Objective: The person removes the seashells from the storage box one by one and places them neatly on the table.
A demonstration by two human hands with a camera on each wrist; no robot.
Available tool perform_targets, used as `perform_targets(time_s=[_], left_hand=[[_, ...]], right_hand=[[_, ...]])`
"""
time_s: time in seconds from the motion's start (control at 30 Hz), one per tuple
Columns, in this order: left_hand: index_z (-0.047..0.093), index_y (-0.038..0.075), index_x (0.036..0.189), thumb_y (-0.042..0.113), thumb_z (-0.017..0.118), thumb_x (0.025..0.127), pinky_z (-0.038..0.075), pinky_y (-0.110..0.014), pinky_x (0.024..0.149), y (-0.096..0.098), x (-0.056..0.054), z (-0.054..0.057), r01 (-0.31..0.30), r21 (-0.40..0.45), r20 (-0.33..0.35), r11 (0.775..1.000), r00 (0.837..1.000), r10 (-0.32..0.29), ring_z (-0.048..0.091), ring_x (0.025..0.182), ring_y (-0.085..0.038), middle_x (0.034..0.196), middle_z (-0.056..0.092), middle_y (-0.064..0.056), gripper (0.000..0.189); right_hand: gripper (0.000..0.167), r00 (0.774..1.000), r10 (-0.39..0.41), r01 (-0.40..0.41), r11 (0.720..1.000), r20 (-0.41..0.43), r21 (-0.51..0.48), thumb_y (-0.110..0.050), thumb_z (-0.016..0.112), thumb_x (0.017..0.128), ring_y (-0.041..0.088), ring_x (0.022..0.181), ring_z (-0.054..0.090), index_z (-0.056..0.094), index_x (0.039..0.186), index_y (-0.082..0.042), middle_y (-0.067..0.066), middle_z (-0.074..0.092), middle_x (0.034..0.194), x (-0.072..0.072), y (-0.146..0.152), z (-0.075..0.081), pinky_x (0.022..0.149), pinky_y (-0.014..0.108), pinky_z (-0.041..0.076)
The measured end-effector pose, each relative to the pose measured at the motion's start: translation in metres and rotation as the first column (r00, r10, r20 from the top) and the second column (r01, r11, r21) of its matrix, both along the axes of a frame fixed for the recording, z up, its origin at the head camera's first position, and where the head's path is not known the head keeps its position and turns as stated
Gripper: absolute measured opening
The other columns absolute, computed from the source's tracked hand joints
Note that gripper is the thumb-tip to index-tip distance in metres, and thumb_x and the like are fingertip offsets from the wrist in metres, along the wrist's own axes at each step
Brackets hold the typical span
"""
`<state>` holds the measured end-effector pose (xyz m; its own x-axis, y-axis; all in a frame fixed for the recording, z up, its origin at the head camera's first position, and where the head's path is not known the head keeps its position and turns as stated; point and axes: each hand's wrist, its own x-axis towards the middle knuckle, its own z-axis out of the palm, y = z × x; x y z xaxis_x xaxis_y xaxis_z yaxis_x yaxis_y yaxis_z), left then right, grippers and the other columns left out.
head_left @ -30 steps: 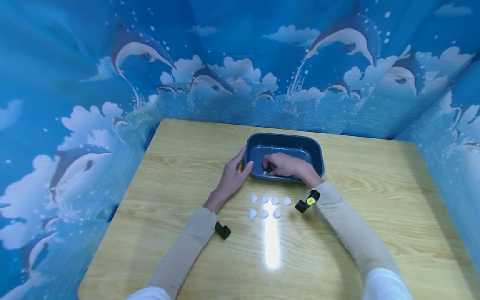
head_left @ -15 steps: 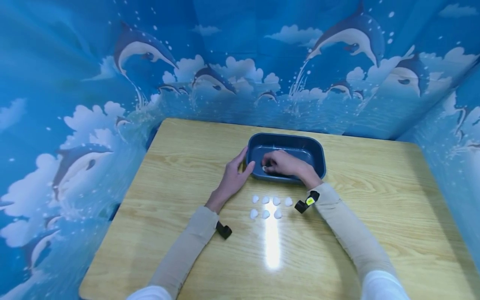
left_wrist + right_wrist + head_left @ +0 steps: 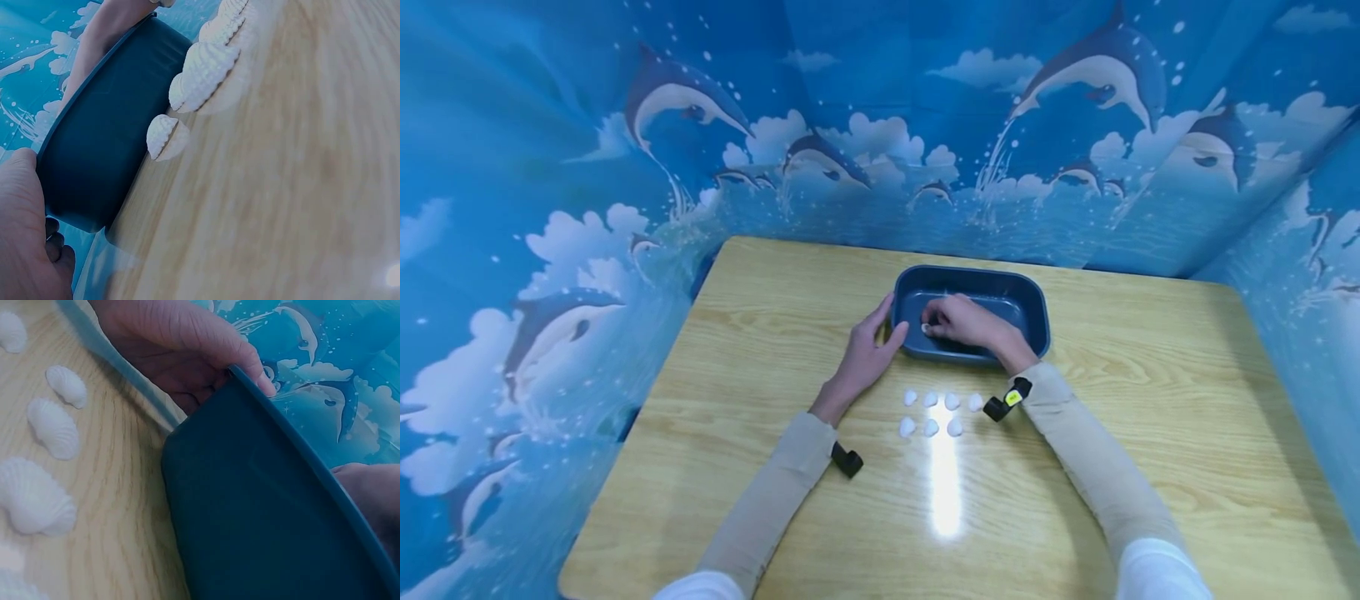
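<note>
A dark blue rectangular plastic tub stands on the wooden table. My left hand rests against its left end, fingers fairly straight and thumb at the rim; the right wrist view shows that thumb over the edge. Inside the tub, my right hand has bent fingers and pinches a small white seashell, mostly covered by the fingertips. In front of the tub lie several white ribbed seashells in two rows. Both wrist views show them close up, including one large shell.
The light wooden table reaches back to a blue curtain printed with dolphins. A bright light reflection lies on the tabletop nearer the person. Each wrist carries a small black camera.
My right hand has shifted slightly left and toward the back inside the tub, with the white shell showing at its fingertips. The left hand, the tub and the shells on the table stay put.
</note>
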<state>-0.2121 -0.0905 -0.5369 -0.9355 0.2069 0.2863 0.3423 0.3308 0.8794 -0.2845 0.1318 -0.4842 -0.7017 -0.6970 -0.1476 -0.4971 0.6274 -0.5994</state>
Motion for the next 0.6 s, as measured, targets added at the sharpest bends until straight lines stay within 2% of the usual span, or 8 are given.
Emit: perform_targets(time_s=[0.4, 0.6], left_hand=[[0.030, 0.005, 0.163, 0.037, 0.054, 0.110, 0.030, -0.034, 0.127, 0.0000, 0.0019, 0.0027, -0.005, -0.009, 0.020, 1.000, 1.000, 0.005, 0.032, 0.154, -0.018, 0.168, 0.034, -0.015, 0.066], [0.030, 0.007, 0.164, 0.037, 0.054, 0.110, 0.029, -0.034, 0.127, 0.0004, 0.0011, 0.0016, -0.009, -0.010, 0.023, 1.000, 1.000, 0.009, 0.031, 0.155, -0.017, 0.168, 0.034, -0.012, 0.066]], right_hand=[[0.018, 1.000, 0.017, -0.018, 0.999, 0.014, 0.031, -0.012, 0.067, 0.103, 0.014, 0.064, 0.055, 0.073, 0.117, -0.002, 0.002, 0.063, 0.077, -0.0017, -0.0025, 0.0023, 0.061, 0.030, 0.049], [0.016, 1.000, 0.013, -0.011, 0.997, -0.024, 0.077, -0.009, 0.067, 0.102, 0.013, 0.071, 0.059, 0.072, 0.116, -0.003, 0.004, 0.069, 0.091, 0.0006, -0.0022, 0.0017, 0.065, 0.029, 0.053]])
